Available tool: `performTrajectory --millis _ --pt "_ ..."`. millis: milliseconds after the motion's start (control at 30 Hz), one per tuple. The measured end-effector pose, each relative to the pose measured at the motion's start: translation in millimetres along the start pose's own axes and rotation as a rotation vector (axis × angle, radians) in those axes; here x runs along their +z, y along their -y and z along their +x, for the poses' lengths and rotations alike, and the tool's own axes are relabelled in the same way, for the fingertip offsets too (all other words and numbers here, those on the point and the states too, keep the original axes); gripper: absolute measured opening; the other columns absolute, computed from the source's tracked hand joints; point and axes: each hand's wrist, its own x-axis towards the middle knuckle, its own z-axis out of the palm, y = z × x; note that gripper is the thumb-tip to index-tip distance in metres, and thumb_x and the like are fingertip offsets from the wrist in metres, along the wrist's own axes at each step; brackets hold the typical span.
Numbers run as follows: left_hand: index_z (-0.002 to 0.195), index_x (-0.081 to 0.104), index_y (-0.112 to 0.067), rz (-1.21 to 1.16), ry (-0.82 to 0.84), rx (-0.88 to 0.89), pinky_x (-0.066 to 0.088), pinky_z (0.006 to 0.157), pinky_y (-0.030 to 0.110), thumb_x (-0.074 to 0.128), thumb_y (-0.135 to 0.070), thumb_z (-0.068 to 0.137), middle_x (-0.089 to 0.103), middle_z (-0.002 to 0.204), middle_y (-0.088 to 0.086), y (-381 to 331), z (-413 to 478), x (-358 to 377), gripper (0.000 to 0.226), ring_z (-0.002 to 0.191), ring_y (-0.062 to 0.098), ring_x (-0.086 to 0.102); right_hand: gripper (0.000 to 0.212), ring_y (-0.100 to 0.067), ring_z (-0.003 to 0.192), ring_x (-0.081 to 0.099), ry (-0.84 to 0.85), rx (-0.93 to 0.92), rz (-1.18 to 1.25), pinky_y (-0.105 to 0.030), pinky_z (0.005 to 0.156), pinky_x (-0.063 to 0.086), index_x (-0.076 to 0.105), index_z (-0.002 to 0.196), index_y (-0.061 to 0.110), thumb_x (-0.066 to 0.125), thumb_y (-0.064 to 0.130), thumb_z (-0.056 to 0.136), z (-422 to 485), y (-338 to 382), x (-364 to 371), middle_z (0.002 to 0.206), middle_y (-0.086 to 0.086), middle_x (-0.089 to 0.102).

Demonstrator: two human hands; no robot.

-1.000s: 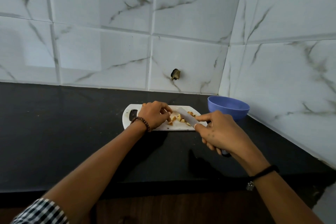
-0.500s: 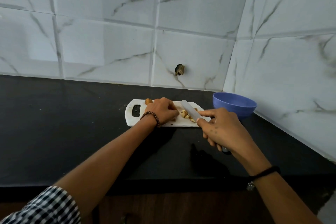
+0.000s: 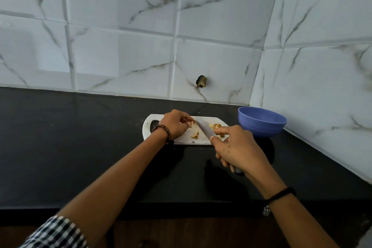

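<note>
A white cutting board (image 3: 148, 130) lies on the black counter near the back wall. Yellowish-brown cut food pieces (image 3: 216, 126) lie on its right half, and one more piece (image 3: 195, 135) sits near the middle. My left hand (image 3: 174, 125) rests on the board, its fingertips pinching a piece of the food at the knife's edge. My right hand (image 3: 238, 150) grips the dark handle of a knife (image 3: 205, 129), index finger stretched along the pale blade. The blade points up and left, and its tip meets the held piece.
A blue bowl (image 3: 261, 121) stands just right of the board, close to the corner of the marble-tiled walls. A dark hole (image 3: 202, 81) marks the back wall above the board. The black counter (image 3: 70, 147) stretches to the left; its front edge runs near me.
The knife blade has swung left to meet the piece under my left fingertips. A cut piece now lies loose near the board's middle. The camera tilted slightly.
</note>
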Motion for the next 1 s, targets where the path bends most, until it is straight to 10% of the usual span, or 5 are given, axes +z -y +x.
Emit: performTrajectory --millis 733,1000 --pt "0.087 0.077 -0.03 0.173 -0.032 -0.081 0.055 0.086 0.034 0.074 -0.034 0.08 0.073 0.093 -0.008 6 -8 -15 0.009 0.091 0.012 0.065 0.025 -0.015 0.044 0.061 -0.029 -0.109 -0.116 -0.025 0.043 0.051 0.067 0.119 0.027 0.053 0.026 0.098 18 15 22 0.07 -0.008 0.071" --pt "0.078 0.075 -0.03 0.144 -0.02 -0.111 0.058 0.08 0.036 0.074 -0.032 0.078 0.072 0.086 -0.006 6 -6 -14 0.002 0.083 0.013 0.065 0.028 -0.025 0.077 0.062 -0.029 -0.077 -0.358 -0.028 0.065 0.046 0.065 0.116 0.018 0.053 0.031 0.096 29 26 32 0.089 -0.007 0.063"
